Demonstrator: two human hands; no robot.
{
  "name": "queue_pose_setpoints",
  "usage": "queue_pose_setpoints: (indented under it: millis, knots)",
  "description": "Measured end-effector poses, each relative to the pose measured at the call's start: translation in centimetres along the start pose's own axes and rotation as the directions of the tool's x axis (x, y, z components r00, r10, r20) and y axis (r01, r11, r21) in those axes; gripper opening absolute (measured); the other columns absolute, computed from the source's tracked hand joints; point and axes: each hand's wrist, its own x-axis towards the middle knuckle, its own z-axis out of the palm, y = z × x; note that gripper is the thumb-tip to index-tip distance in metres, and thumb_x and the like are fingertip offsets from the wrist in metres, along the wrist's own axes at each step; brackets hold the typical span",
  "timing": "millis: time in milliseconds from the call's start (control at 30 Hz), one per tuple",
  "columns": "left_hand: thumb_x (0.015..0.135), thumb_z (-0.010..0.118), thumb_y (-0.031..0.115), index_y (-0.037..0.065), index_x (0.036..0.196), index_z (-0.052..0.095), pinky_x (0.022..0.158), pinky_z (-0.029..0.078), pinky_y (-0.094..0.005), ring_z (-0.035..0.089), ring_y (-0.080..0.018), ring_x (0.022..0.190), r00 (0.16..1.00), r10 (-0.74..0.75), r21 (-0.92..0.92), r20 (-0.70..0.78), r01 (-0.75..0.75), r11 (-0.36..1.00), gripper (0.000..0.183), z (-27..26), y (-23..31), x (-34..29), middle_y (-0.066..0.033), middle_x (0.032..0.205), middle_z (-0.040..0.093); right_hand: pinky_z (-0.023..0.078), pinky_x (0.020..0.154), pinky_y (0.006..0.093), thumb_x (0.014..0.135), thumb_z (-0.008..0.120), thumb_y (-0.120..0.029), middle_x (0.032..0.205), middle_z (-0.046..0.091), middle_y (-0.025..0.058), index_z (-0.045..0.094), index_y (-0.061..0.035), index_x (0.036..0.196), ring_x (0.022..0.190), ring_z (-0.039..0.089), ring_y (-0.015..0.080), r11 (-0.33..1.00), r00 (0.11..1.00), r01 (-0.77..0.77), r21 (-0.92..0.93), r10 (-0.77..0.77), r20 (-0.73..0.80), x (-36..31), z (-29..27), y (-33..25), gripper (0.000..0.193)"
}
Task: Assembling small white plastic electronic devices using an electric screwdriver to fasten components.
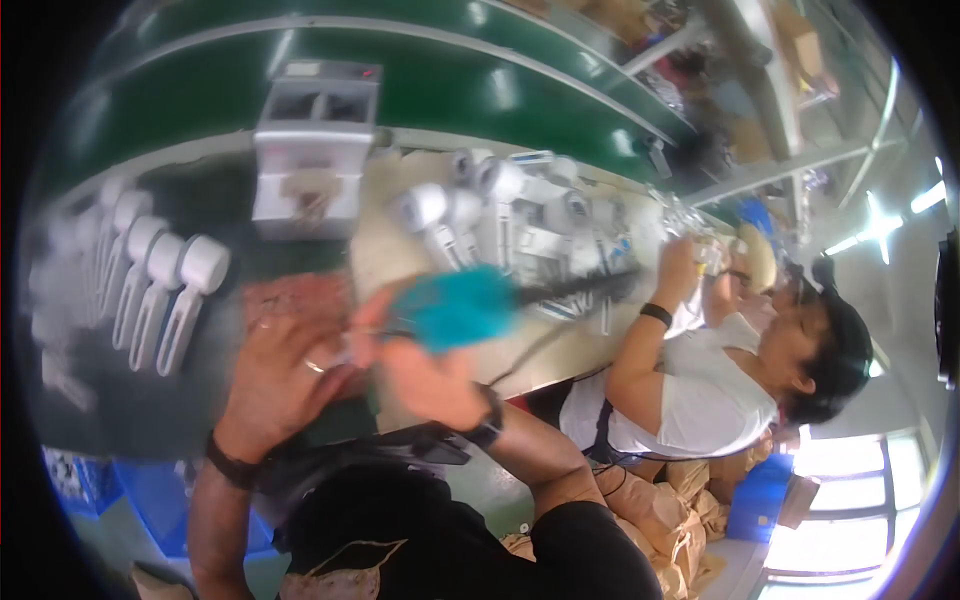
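Note:
The picture is motion-blurred. My right hand (425, 375) is closed around a teal-handled power tool (460, 305), whose dark cord trails off to the right. The tool's tip points left at my left hand (285, 360). That hand's fingers curl around a small pale part (343, 352), too blurred to make out. Both hands meet above the dark work mat (130, 400), just in front of my body.
A row of white handled parts (165, 290) lies at the left. More white parts are heaped (510, 210) on the beige bench. A grey box-shaped fixture (315, 150) stands behind, with a green conveyor belt (450, 90) beyond. A co-worker in a white shirt (710, 390) works at the right.

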Motion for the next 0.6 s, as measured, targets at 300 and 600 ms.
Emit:
queue_pose_setpoints:
  millis: [300,600]
  knots:
    - [0.084,0.082,0.011,0.007,0.118,0.069,0.08,0.053,-0.0414,0.067,-0.0328,0.089,0.895,-0.301,-0.061,-0.329,0.298,0.953,0.037,-0.9,-0.2,-3.8,-0.0107,0.103,0.071,0.035,0.053,0.0273,0.096,0.054,-0.073,0.067,0.044,0.001,0.055,-0.0059,0.104,0.057,0.043,0.0126,0.966,0.896,0.258,0.006,-0.237,-0.376,-4.6,-6.7,-3.1,0.068]
    - [0.081,0.083,0.012,0.007,0.121,0.064,0.1,0.044,-0.0485,0.055,-0.0364,0.119,0.815,-0.461,0.209,-0.35,0.548,0.81,0.045,-2.5,-3.3,-6.5,-0.0125,0.121,0.065,0.038,0.05,0.0279,0.094,0.058,-0.074,0.063,0.046,0.0034,0.05,-0.0045,0.103,0.052,0.045,0.015,0.976,0.925,0.215,-0.029,-0.213,-0.316,-4.5,-5.1,-2.0,0.07]
